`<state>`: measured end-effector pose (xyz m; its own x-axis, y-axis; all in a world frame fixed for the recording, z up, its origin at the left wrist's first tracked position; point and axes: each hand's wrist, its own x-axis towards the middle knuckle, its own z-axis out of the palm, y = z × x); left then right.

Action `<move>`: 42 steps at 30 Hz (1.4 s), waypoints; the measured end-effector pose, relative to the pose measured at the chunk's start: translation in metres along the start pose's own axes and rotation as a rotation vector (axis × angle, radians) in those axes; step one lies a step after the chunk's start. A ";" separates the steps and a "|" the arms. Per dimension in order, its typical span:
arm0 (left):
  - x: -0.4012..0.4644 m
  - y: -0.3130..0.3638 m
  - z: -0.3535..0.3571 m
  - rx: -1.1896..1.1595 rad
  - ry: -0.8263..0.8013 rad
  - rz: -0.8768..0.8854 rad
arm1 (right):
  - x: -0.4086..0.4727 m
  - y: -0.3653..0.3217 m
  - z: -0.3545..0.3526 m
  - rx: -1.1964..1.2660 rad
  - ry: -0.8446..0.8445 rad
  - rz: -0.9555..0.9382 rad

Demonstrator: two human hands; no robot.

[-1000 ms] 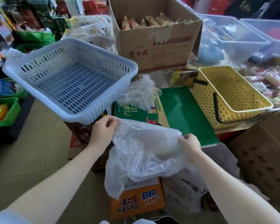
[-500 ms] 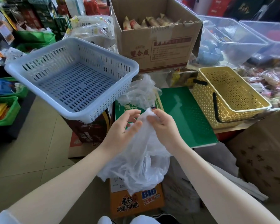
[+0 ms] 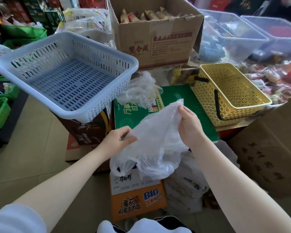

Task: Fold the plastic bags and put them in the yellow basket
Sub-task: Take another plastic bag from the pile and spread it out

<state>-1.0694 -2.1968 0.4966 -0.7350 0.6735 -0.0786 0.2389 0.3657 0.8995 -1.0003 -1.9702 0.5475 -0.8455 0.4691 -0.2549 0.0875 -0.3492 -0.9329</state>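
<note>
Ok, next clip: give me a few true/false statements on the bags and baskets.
1. Both hands, left hand and right hand, hold one bag. True.
2. The yellow basket already has a folded bag in it. False: no bag shows inside it.
3. A second, crumpled bag lies on the green box. True.
4. The blue basket is full of bags. False: nothing shows inside it.

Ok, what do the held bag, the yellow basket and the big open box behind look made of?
Held bag: thin translucent plastic film, judging by its crinkles and see-through look. Yellow basket: seemingly rigid moulded plastic, matte, with lattice cut-outs. Open box: brown corrugated cardboard, with taped, frayed flaps.
</note>
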 end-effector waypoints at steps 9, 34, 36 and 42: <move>-0.002 -0.032 -0.008 0.177 0.073 0.085 | 0.011 0.010 -0.007 -0.489 0.240 -0.167; 0.032 0.044 0.029 -0.241 0.322 -0.116 | -0.011 0.013 -0.039 -1.171 -0.301 -0.042; 0.030 0.035 0.028 -0.273 0.363 -0.174 | -0.008 0.018 -0.051 -1.227 -0.229 -0.008; 0.023 0.004 0.022 0.206 0.413 -0.328 | -0.009 0.030 -0.051 -1.075 -0.068 0.014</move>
<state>-1.0717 -2.1660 0.4889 -0.9689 0.2114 -0.1283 0.0445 0.6594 0.7505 -0.9634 -1.9436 0.5085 -0.8654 0.4133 -0.2833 0.4865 0.5574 -0.6728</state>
